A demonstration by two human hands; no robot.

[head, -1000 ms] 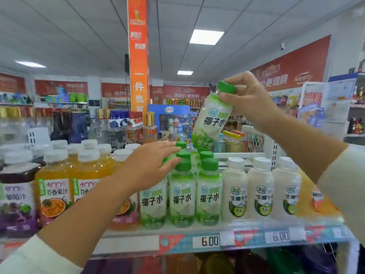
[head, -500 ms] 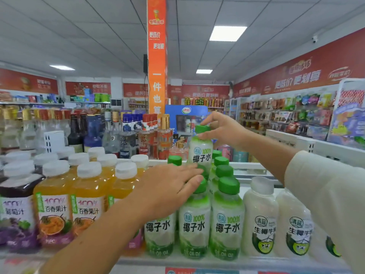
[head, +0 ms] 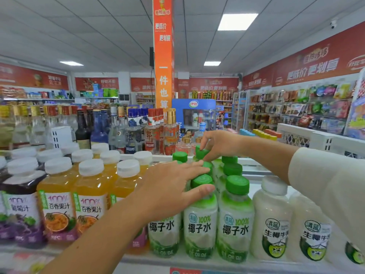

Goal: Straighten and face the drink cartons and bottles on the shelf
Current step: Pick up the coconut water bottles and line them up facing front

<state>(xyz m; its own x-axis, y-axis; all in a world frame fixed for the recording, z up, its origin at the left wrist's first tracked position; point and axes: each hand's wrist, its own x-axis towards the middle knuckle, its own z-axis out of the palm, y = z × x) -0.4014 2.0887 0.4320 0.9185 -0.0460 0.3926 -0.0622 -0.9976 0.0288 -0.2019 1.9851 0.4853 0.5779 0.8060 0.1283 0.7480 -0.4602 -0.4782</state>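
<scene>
Right of the orange juice bottles [head: 59, 210], the left hand [head: 169, 194] lies flat, fingers straight, on the front coconut-water bottles [head: 235, 220]. At the row's back, the right hand [head: 219, 144] pinches the rear bottle [head: 201, 154] by its green cap; white bottles [head: 271, 220] stand rightmost.

Pinched in the grip, a green cap [head: 199, 155] of matt plastic. Below the grip, coconut-water bottles [head: 235, 206] in frosted plastic, labels [head: 198, 228] glossy. Left of it, smooth white plastic lids [head: 90, 167] on clear juice bottles [head: 57, 186].

The green-capped bottles [head: 235, 228] read "100% 椰子水"; yellow bottles [head: 57, 210], "百香果汁".
</scene>
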